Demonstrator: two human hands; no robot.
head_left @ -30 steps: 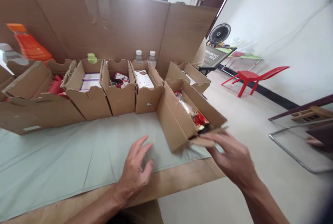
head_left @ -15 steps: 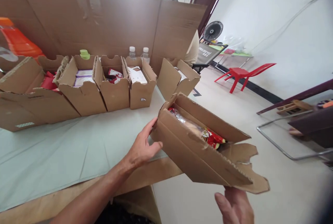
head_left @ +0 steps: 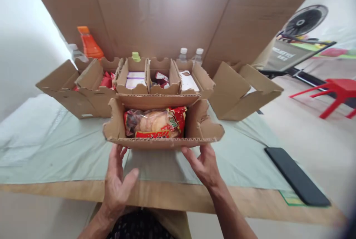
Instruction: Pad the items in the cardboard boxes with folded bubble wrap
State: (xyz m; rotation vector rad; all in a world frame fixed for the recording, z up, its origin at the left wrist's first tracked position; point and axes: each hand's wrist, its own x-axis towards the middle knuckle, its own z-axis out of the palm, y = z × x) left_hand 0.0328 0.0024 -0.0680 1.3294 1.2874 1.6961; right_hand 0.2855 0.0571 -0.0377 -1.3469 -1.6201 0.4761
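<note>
A brown open-topped cardboard box [head_left: 164, 143] is between my hands, its long side toward me and its top tilted my way. Inside lies a food packet [head_left: 155, 123], red and clear plastic with pale tan pieces showing. My left hand [head_left: 115, 179] supports the box's lower left, fingertips partly hidden under it and thumb held away. At the lower right my right hand [head_left: 204, 165] grips the box, with its thumb at the front and its other fingers partly hidden behind the edge. A shadow falls on the green cloth [head_left: 236, 157] below the box.
Behind stand several cardboard boxes [head_left: 96, 102] with packets inside, plus a separate box [head_left: 236, 102] at the right. A tall cardboard panel [head_left: 167, 16] backs them, with an orange bottle [head_left: 90, 44] and clear bottles before it. A black phone [head_left: 296, 176] lies near the right edge.
The box has moved from beyond the table's right edge to over its middle and turned lengthwise across my view. Both hands came with it. My view has swung left.
</note>
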